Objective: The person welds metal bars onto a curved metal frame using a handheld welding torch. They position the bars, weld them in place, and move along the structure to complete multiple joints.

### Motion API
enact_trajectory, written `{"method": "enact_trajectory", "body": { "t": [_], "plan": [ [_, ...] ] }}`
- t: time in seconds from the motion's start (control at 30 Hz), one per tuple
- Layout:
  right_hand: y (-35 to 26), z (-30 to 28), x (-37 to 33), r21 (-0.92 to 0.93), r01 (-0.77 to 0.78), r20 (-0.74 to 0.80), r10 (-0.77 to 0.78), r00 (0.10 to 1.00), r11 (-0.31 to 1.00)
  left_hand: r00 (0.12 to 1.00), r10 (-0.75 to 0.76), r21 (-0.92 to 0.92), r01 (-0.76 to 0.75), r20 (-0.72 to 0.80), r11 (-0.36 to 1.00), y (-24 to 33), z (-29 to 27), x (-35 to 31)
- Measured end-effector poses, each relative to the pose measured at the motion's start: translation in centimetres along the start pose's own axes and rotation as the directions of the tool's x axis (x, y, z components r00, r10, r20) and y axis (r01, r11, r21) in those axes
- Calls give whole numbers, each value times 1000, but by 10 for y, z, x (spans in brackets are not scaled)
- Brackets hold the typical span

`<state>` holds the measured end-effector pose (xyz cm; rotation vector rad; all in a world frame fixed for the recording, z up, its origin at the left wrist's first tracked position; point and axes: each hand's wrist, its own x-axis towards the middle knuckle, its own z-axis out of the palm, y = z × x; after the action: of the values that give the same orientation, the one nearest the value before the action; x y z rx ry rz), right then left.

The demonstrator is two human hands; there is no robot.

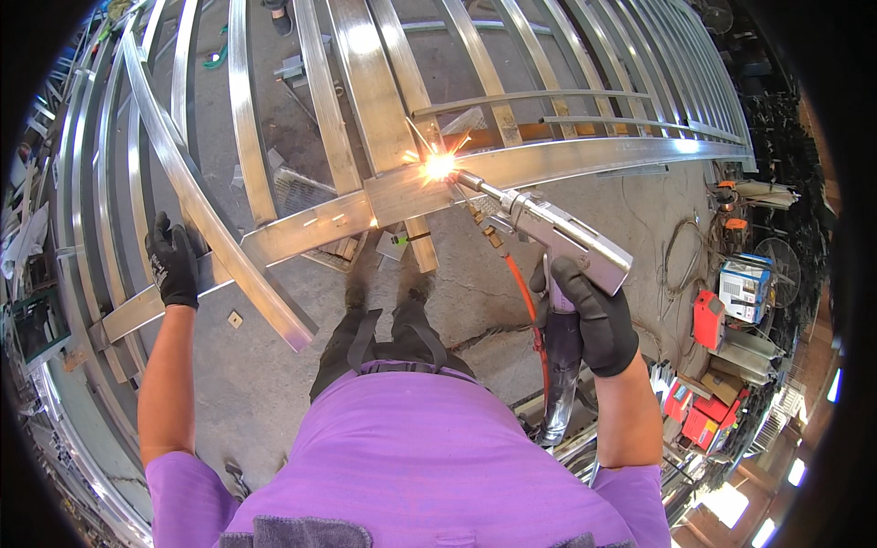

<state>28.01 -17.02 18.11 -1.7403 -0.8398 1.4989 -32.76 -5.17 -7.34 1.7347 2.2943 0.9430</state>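
Note:
My right hand point(596, 315), in a dark glove, is wrapped round the grip of a silver handheld welding gun point(571, 239). Its nozzle points left at a joint on the metal frame's bottom rail point(512, 167), where a bright flash throws orange sparks. An orange hose point(527, 297) and a thin feed tube run along the gun. Further left, my gloved left hand point(172, 263) lies on the same rail with its fingers stretched forward and apart. Beside it, a curved metal bar point(206, 215) crosses over the rail. Glare hides the weld spot.
Long upright bars point(315, 91) spread beyond the rail. Two thin rods point(530, 99) lie across them. At right stand red machines point(708, 320), a blue-and-white box point(744, 288) and a fan point(781, 269). Cables trail over the concrete floor point(493, 301). Someone's shoe point(281, 23) shows at the top.

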Motion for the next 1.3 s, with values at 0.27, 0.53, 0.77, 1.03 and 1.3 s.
{"method": "enact_trajectory", "body": {
  "t": [0.27, 0.53, 0.77, 1.03, 1.3],
  "plan": [
    [-1, 1, -1, 9, -12, 2, 12, 1000, 1000, 1000, -8, -29, 7, -15, 1000, 4, 1, -1],
    [2, 0, -2, -5, 12, 2, -12, 1000, 1000, 1000, 1, 36, 0, -8, 999, 3, 1, 0],
    [1, 1, -3, -3, -7, -2, 7, 1000, 1000, 1000, 8, 36, -8, -8, 999, 7, -1, 0],
    [1, -1, -3, -30, 4, 11, -4, 1000, 1000, 1000, -6, 34, 6, 7, 999, 7, -2, 1],
    [-2, 2, -5, -49, 8, 3, -8, 1000, 999, 1000, -13, 8, 13, 3, 1000, 3, 1, 0]
  ]
}}
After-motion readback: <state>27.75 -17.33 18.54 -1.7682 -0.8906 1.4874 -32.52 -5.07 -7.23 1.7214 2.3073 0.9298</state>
